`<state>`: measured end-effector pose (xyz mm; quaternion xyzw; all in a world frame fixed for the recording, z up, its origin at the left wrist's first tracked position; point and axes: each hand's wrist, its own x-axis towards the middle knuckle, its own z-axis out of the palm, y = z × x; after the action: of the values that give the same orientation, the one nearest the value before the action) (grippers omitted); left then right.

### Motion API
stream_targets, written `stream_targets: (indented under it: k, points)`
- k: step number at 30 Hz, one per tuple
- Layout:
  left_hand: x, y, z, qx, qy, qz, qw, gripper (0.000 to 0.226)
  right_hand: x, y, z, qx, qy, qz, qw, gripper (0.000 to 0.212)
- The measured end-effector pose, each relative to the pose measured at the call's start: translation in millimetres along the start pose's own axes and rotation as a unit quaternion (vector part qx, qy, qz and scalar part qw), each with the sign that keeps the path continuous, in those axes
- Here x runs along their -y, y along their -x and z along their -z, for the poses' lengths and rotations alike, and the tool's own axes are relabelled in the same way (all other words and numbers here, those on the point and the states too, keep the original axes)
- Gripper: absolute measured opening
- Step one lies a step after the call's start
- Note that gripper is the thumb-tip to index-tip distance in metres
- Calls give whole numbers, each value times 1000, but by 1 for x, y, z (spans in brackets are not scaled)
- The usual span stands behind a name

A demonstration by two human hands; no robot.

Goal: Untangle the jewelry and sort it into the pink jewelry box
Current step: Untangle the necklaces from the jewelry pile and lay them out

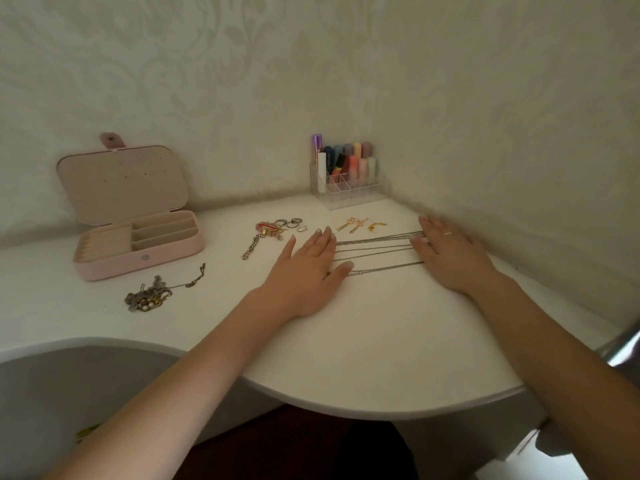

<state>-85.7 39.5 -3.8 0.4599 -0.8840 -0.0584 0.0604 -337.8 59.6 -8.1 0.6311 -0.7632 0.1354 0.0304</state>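
A: Head view — left hand (311, 261) and right hand (446, 249) lie flat, fingers spread, pinning the thin chains (377, 252) between them on the white table (346, 341).

B: Keep the strands parallel, lift one at a time toward the open pink jewelry box (138, 244), well left. Clasps are hidden under the palms — can't make out crossings.

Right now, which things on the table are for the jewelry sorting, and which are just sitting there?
For the job:
pink jewelry box, open
stretched chains between left hand and right hand
tangled chain pile
bracelets
rings
earrings

Just sitting there:
clear organizer of cosmetic tubes
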Motion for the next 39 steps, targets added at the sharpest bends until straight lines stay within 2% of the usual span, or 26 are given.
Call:
stream_targets:
  k: [3, 11, 16, 20, 22, 24, 27, 29, 31, 39]
  points:
    - [1, -8, 1, 40, -11, 32, 999, 68, -7, -6, -2, 67, -2, -24, 997, 64]
    - [-5, -12, -3, 34, -26, 63, 997, 74, -7, -10, -5, 56, 8, -50, 997, 61]
    - [-3, -7, -5, 1, 20, 57, 998, 70, -6, -5, -4, -4, -36, -48, 998, 60]
    - [-5, -1, -3, -69, 33, 53, 996, 65, 3, 6, 4, -88, -30, -21, 995, 53]
    - [-5, 7, -3, -110, 15, 76, 991, 65, 11, 13, 10, -100, -41, -45, 993, 52]
    - [-9, 21, -4, -115, 26, 133, 984, 69, 18, 23, 14, -108, -66, -93, 988, 56]
    - [-20, 48, -8, -49, 36, 204, 977, 82, 22, 38, 7, -61, -46, -126, 989, 67]
    - [-26, 58, -9, -17, 13, 205, 978, 90, 23, 43, 0, 6, -13, -140, 990, 72]
    - [-28, 57, -7, 0, 2, 196, 981, 94, 23, 43, -2, 39, 10, -150, 988, 75]
    - [-23, 34, -4, 2, 19, 185, 982, 91, 18, 33, 0, 33, -10, -185, 982, 72]
